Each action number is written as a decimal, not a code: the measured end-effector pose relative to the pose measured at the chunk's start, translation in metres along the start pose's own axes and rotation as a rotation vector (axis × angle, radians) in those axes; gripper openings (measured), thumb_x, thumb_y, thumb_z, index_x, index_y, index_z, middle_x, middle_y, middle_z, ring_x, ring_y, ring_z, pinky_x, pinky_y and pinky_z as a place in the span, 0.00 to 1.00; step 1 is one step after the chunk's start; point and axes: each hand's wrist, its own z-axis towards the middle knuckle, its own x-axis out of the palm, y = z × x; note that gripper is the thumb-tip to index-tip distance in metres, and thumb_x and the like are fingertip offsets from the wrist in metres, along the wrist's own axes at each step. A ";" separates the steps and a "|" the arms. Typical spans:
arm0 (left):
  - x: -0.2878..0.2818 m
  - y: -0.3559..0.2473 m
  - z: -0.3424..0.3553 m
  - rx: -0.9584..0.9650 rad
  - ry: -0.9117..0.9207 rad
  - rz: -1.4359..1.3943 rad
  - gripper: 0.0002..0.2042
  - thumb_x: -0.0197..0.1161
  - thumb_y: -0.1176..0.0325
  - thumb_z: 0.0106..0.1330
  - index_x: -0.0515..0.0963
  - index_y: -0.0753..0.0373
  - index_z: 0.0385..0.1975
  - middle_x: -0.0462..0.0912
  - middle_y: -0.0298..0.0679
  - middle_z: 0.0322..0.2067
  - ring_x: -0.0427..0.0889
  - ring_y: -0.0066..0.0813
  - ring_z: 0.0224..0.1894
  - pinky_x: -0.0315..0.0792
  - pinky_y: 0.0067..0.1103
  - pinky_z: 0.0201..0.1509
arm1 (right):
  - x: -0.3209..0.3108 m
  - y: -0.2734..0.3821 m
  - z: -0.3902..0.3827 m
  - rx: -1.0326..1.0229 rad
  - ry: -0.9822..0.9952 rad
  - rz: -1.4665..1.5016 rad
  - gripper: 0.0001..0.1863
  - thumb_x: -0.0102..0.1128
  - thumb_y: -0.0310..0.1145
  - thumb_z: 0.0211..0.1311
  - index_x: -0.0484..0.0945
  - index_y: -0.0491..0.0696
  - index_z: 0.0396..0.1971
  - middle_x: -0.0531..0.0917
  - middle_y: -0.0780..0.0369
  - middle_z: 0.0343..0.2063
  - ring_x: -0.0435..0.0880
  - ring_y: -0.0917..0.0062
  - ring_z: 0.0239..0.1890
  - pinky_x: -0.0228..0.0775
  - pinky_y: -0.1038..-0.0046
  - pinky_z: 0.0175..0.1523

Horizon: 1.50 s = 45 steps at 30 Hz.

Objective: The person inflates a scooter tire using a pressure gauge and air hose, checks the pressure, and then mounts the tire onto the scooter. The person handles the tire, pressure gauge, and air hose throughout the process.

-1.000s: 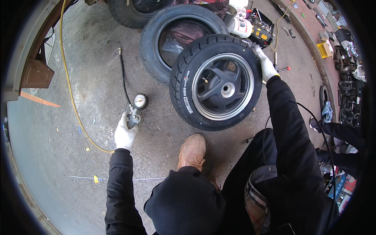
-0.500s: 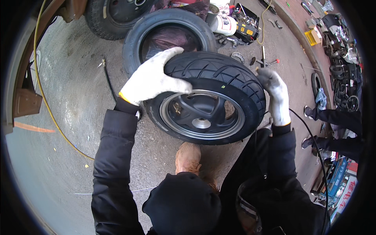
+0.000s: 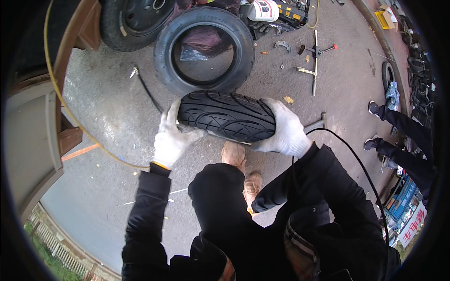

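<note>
A wheel with a black tyre point(image 3: 227, 116) stands nearly upright in front of me, its grooved tread turned up toward me. Only a sliver of the pale rim shows along its near side. In a white work glove, my left hand point(image 3: 172, 139) clasps the left end, fingers on the far side and thumb on the near side. My right hand point(image 3: 287, 131), gloved the same way, wraps round the right end. Just beyond lies a bare tyre point(image 3: 165, 65) with a plastic bag point(image 3: 206, 43) seen through its opening. My brown shoe point(image 3: 233, 153) is just below the wheel.
An air hose with a metal tip point(image 3: 146, 91) lies to the left, and a yellow hose point(image 3: 77, 124) curves past it. A T-shaped metal tool point(image 3: 315, 65) and a curved brake shoe point(image 3: 283, 45) are on the ground. Another person's legs point(image 3: 403, 126) are at the right.
The wheel has tipped from showing its hub face to showing its tread. My right hand, loose beside it before, now grips its right end; my left hand has moved down the left side.
</note>
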 end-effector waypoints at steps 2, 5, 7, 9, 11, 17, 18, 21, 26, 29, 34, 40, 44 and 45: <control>0.003 -0.016 -0.034 -0.325 0.089 -0.886 0.44 0.82 0.55 0.69 0.67 0.64 0.81 0.80 0.45 0.70 0.83 0.48 0.69 0.76 0.38 0.76 | 0.001 0.019 -0.004 0.042 0.050 -0.045 0.65 0.91 0.53 0.34 0.69 0.42 0.75 0.82 0.47 0.62 0.82 0.52 0.68 0.74 0.58 0.75; 0.042 -0.061 -0.082 -0.782 0.309 -1.861 0.34 0.76 0.51 0.77 0.74 0.61 0.76 0.82 0.43 0.69 0.81 0.45 0.69 0.72 0.42 0.79 | 0.005 0.050 -0.013 0.027 0.119 -0.091 0.65 0.91 0.54 0.35 0.69 0.41 0.75 0.81 0.46 0.62 0.82 0.49 0.67 0.74 0.56 0.75; 0.077 -0.092 -0.078 -0.732 -0.041 -1.780 0.33 0.78 0.52 0.75 0.78 0.66 0.72 0.84 0.46 0.67 0.83 0.39 0.65 0.71 0.37 0.78 | 0.009 0.071 -0.018 0.052 0.212 -0.063 0.64 0.90 0.55 0.36 0.69 0.40 0.75 0.83 0.45 0.61 0.83 0.49 0.67 0.74 0.56 0.74; 0.076 -0.094 -0.086 -0.853 -0.146 -1.701 0.37 0.77 0.46 0.73 0.77 0.66 0.73 0.82 0.45 0.70 0.81 0.41 0.71 0.72 0.38 0.79 | 0.004 0.084 -0.014 0.101 0.363 -0.020 0.61 0.90 0.56 0.37 0.73 0.39 0.72 0.85 0.44 0.62 0.84 0.51 0.68 0.75 0.57 0.74; 0.072 -0.098 -0.101 -0.795 -0.053 -1.940 0.37 0.74 0.45 0.73 0.76 0.64 0.75 0.82 0.45 0.71 0.81 0.45 0.71 0.72 0.40 0.79 | 0.000 0.096 -0.004 0.166 0.489 -0.050 0.59 0.89 0.56 0.37 0.76 0.38 0.69 0.86 0.44 0.63 0.85 0.54 0.68 0.76 0.58 0.74; 0.052 -0.138 -0.150 -0.836 0.050 -1.872 0.35 0.71 0.54 0.74 0.73 0.64 0.77 0.80 0.45 0.72 0.79 0.45 0.72 0.70 0.40 0.80 | -0.034 0.096 -0.063 0.163 0.535 -0.005 0.53 0.88 0.53 0.38 0.79 0.34 0.63 0.84 0.39 0.63 0.86 0.48 0.65 0.77 0.56 0.73; 0.050 -0.157 -0.156 -0.836 0.040 -1.747 0.35 0.72 0.56 0.73 0.73 0.64 0.77 0.81 0.45 0.71 0.79 0.45 0.71 0.71 0.40 0.80 | -0.048 0.087 -0.078 0.188 0.511 0.052 0.53 0.88 0.53 0.39 0.79 0.34 0.63 0.84 0.39 0.63 0.86 0.48 0.66 0.77 0.56 0.73; 0.030 -0.231 -0.187 -0.857 0.048 -1.558 0.34 0.76 0.65 0.67 0.75 0.68 0.73 0.84 0.46 0.66 0.83 0.43 0.65 0.74 0.40 0.76 | -0.103 0.065 -0.136 0.248 0.466 0.344 0.55 0.87 0.56 0.40 0.79 0.32 0.64 0.84 0.39 0.62 0.86 0.46 0.64 0.78 0.56 0.70; -0.029 -0.389 -0.222 -0.636 0.182 -1.156 0.30 0.78 0.72 0.64 0.80 0.75 0.66 0.88 0.48 0.60 0.88 0.39 0.59 0.81 0.33 0.69 | -0.215 0.075 -0.226 0.189 0.267 1.134 0.43 0.89 0.40 0.48 0.80 0.34 0.62 0.90 0.52 0.51 0.87 0.67 0.58 0.77 0.68 0.66; -0.052 -0.488 -0.221 -0.436 0.299 -1.025 0.30 0.80 0.68 0.63 0.82 0.76 0.64 0.90 0.48 0.58 0.89 0.38 0.58 0.83 0.33 0.66 | -0.284 0.083 -0.268 0.063 0.100 1.432 0.39 0.85 0.34 0.54 0.80 0.37 0.66 0.90 0.58 0.55 0.86 0.73 0.58 0.75 0.69 0.67; -0.063 -0.637 -0.180 -0.188 0.375 -0.494 0.38 0.74 0.54 0.74 0.71 0.72 0.76 0.80 0.50 0.70 0.80 0.40 0.70 0.72 0.37 0.77 | -0.426 0.059 -0.298 0.144 -0.099 1.778 0.39 0.77 0.27 0.59 0.76 0.38 0.72 0.88 0.58 0.60 0.86 0.73 0.62 0.74 0.70 0.70; -0.071 -0.766 -0.080 0.198 0.675 -1.019 0.31 0.57 0.46 0.87 0.73 0.67 0.76 0.83 0.44 0.68 0.82 0.38 0.68 0.73 0.38 0.75 | -0.607 0.031 -0.292 -0.143 -0.716 1.857 0.33 0.66 0.21 0.60 0.78 0.36 0.69 0.90 0.53 0.57 0.92 0.65 0.56 0.83 0.61 0.68; -0.119 -0.832 -0.022 0.220 0.677 -1.009 0.28 0.60 0.52 0.87 0.75 0.71 0.72 0.86 0.50 0.60 0.85 0.42 0.64 0.76 0.39 0.72 | -0.718 -0.007 -0.271 -0.201 -1.032 1.835 0.26 0.68 0.20 0.64 0.80 0.39 0.63 0.90 0.58 0.48 0.91 0.70 0.47 0.86 0.66 0.58; -0.126 -0.857 -0.002 0.283 0.696 -1.038 0.28 0.61 0.53 0.86 0.75 0.72 0.71 0.86 0.51 0.59 0.85 0.44 0.64 0.77 0.38 0.72 | -0.748 -0.020 -0.269 -0.354 -1.039 1.816 0.25 0.69 0.20 0.64 0.79 0.40 0.63 0.90 0.59 0.48 0.91 0.71 0.45 0.85 0.66 0.56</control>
